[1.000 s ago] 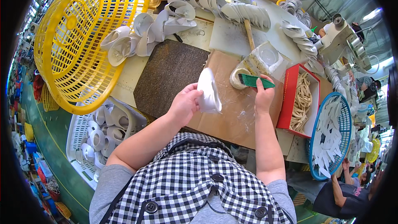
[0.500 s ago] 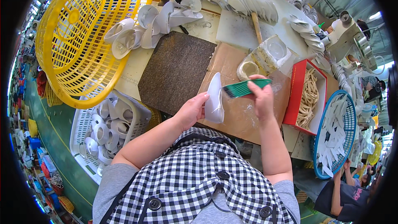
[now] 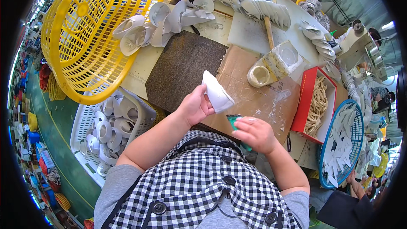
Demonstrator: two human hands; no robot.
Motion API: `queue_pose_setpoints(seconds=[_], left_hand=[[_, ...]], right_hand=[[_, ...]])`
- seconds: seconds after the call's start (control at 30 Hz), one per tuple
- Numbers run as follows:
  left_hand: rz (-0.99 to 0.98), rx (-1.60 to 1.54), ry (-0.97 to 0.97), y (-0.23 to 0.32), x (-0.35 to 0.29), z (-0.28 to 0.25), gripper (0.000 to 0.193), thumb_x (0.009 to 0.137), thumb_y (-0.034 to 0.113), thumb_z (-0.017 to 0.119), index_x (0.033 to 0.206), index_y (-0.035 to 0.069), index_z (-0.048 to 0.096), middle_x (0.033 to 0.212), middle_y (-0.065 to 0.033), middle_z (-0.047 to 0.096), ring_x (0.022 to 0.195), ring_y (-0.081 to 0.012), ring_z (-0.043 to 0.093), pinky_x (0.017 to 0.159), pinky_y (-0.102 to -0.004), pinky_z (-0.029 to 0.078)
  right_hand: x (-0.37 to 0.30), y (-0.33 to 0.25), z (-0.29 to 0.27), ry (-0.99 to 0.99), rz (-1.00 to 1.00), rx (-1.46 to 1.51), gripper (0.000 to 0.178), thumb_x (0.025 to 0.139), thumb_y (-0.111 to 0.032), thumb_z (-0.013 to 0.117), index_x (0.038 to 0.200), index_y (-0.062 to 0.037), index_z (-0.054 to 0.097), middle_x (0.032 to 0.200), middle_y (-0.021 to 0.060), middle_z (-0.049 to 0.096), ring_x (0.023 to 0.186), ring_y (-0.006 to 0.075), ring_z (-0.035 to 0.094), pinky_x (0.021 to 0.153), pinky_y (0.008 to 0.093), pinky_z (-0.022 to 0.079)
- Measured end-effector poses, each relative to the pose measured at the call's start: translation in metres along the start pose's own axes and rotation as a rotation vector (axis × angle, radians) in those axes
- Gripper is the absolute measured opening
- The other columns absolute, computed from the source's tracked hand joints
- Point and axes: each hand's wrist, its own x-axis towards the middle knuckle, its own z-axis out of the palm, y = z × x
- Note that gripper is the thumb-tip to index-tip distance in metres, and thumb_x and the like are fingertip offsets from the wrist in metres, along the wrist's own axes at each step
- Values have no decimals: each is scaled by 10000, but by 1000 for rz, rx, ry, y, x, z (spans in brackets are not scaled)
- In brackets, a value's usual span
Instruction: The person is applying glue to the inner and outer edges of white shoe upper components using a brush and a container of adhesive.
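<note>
In my left hand [image 3: 196, 107] is a white curved piece [image 3: 217, 93], shaped like the front of a shoe, its narrow end upward and its wider edge toward my right hand. The fingers and thumb close on its lower left side. My right hand [image 3: 256, 134] is closed around a flat green tool [image 3: 232, 120] with a dark end; most of the tool is hidden under the fingers. Its tip is just below the white piece, apart from it. Both hands are above the near edge of a brown cardboard sheet [image 3: 241, 70].
A dark rough board [image 3: 186, 68] lies left of the cardboard. Beyond it stand a crusted pot [image 3: 259, 75] and a wooden handle [image 3: 269, 33]. A red box [image 3: 308, 101] of tan strips and a blue basket [image 3: 339, 144] flank the right; yellow [image 3: 80, 10] and white baskets [image 3: 142, 114] the left.
My left hand has turned the white piece, so its wider edge now faces right. My right hand has moved down toward me and rolled over, with the green tool's end now pointing up.
</note>
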Motion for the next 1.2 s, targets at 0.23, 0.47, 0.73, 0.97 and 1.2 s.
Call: queue_pose_setpoints(seconds=[0.23,0.47,0.73,0.97,1.2], left_hand=[[-38,-360,-361,-9,17,-37,383,999,236,245,1251,25,442,1184,-132,580,1078,-249,590,907,-383,513],[-63,-547,-226,-30,10,-62,388,988,201,258,1276,51,471,1189,-121,603,1106,-247,576,931,-375,501],[36,-46,-125,-19,-5,-72,387,948,253,366,1238,40,509,1106,-120,643,1005,-220,623,872,-377,501],[12,87,-117,-7,-14,-64,411,933,290,381,1212,20,515,1095,-118,642,1026,-235,618,876,-398,502],[-29,183,-109,-11,-3,-58,413,916,236,411,1258,8,452,1070,-166,622,912,-272,650,826,-448,534]], right_hand=[[-3,-3,58,874,558,743,182,912,22,521,1074,-48,477,971,139,598,915,217,624,792,341,533],[-20,18,86,916,989,1055,152,930,-38,525,1075,-66,488,932,52,569,807,140,596,705,289,555],[-19,43,62,789,1015,650,197,909,-68,577,1085,-51,489,962,39,536,856,111,538,768,243,470],[-18,112,17,812,853,-75,150,906,-97,581,1036,-31,548,992,75,596,847,153,588,714,272,484],[-2,128,37,470,871,-277,171,883,-127,582,1053,-122,558,887,111,653,771,308,635,658,369,489]])
